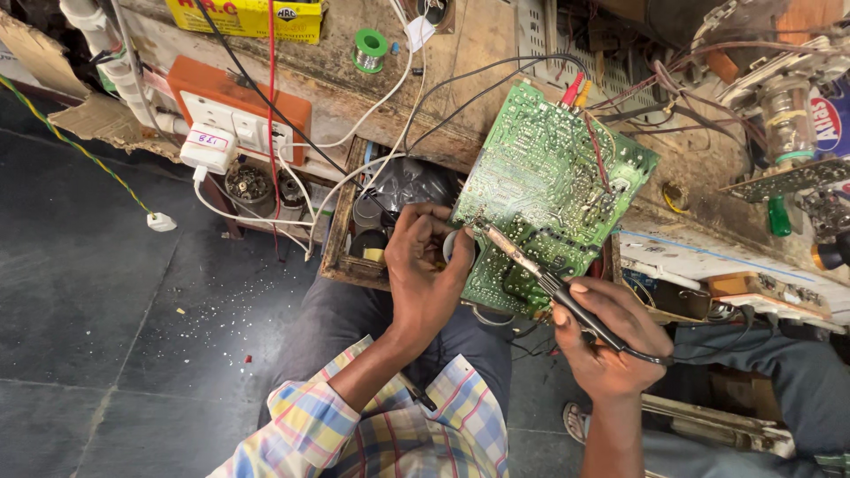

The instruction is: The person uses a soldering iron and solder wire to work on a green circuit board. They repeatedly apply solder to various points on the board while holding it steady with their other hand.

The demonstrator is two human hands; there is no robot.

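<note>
A large green circuit board point(553, 190) leans tilted against the workbench edge, solder side toward me. My left hand point(427, 279) pinches the board's lower left edge, with fingers curled by a small round part. My right hand point(611, 341) grips a soldering iron point(531, 268) by its black handle. The iron's metal tip touches the board near its left edge, close to my left fingers. A black cord runs from the handle past my right wrist.
An orange and white socket box point(239, 115) with plugged leads sits at the left on the bench. A green solder spool point(370, 46) lies behind, near a yellow box point(248, 18). An open wooden drawer point(341, 239) holds small tins. Another board and parts crowd the right. Dark floor tiles lie at the left.
</note>
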